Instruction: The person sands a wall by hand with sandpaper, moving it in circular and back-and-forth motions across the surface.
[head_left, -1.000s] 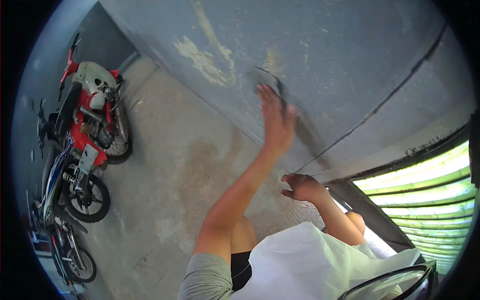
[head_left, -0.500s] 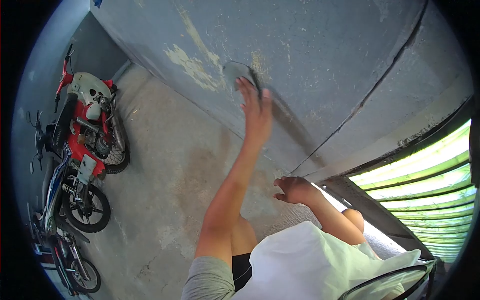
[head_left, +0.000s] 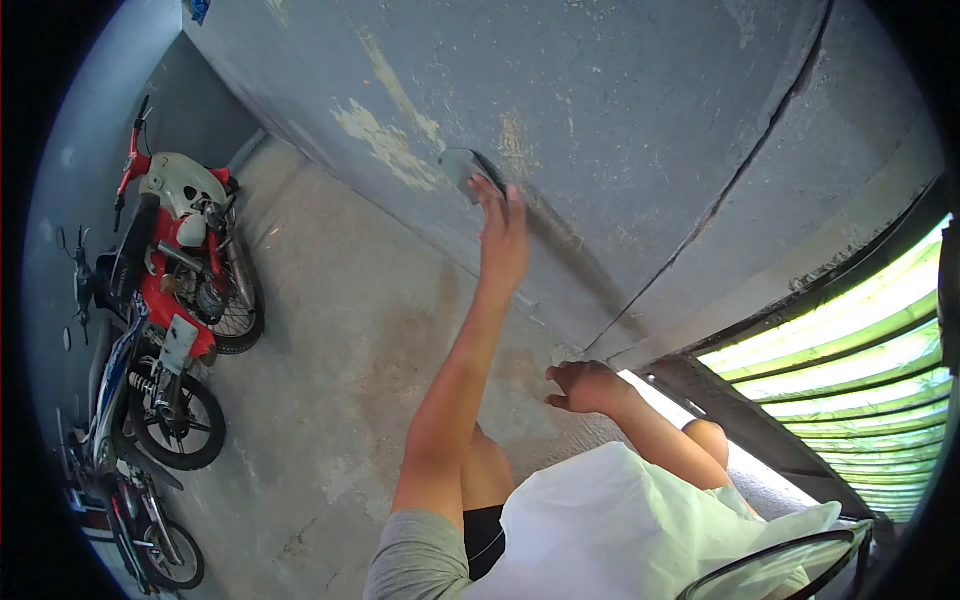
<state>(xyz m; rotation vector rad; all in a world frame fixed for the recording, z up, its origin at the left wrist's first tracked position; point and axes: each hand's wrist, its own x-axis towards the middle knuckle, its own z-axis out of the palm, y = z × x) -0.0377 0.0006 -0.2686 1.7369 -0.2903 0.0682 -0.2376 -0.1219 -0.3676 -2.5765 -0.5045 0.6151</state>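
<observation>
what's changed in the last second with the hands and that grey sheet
The left hand has slid the grey sheet leftward in the picture along the wall, nearer the pale peeled patch. Nothing was visibly taken up or let go. The right hand stayed low near the wall's foot, holding nothing visible; the red motorcycle stayed parked.

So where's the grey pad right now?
In the head view, the grey pad is against the wall, above the middle and slightly left, touched by the left hand and just right of the pale patch.
</observation>
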